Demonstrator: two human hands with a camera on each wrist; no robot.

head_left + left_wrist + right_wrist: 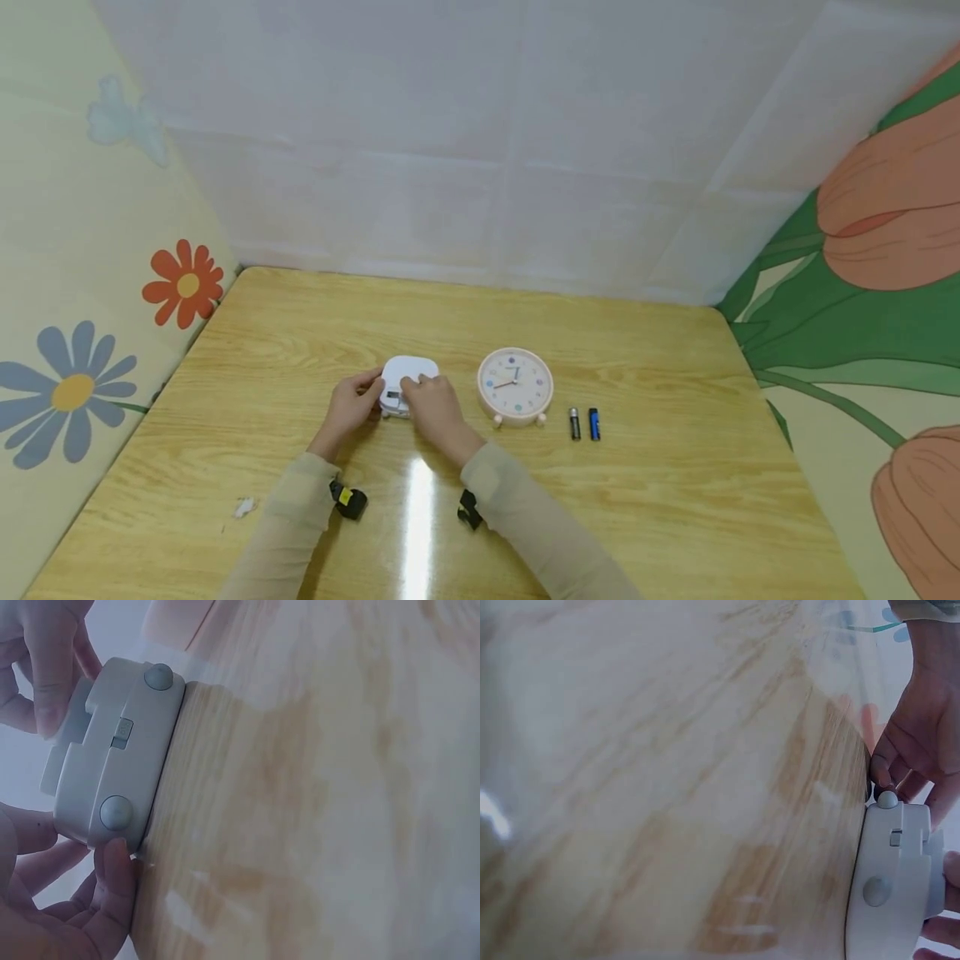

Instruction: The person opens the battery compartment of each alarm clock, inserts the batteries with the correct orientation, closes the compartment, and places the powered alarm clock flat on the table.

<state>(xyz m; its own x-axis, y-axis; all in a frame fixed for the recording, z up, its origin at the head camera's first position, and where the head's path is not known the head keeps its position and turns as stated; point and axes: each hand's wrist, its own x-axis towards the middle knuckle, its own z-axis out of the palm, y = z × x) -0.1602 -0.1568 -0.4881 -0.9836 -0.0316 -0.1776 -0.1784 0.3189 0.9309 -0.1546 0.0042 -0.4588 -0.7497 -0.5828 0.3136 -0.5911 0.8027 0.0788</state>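
A small white alarm clock (408, 367) with rounded corners lies flat on the table, its face hidden. Its side carries two ball feet and a small switch (122, 733). My left hand (352, 408) grips the clock's left end, thumb on top and fingers low along the side. From the right, my right hand (435, 408) bends over the clock's upper side, its fingers holding the raised part (73, 724) there. A small dark slot (393, 394) shows between the two hands. In the right wrist view the clock (889, 922) is at the lower right edge.
A round pink clock (515, 383) lies face up just right of my right hand. Beyond it are two batteries, one black and silver (574, 423), one blue and black (594, 423). A white scrap (244, 507) lies near the left forearm. A pale wall (480, 167) borders the table's back.
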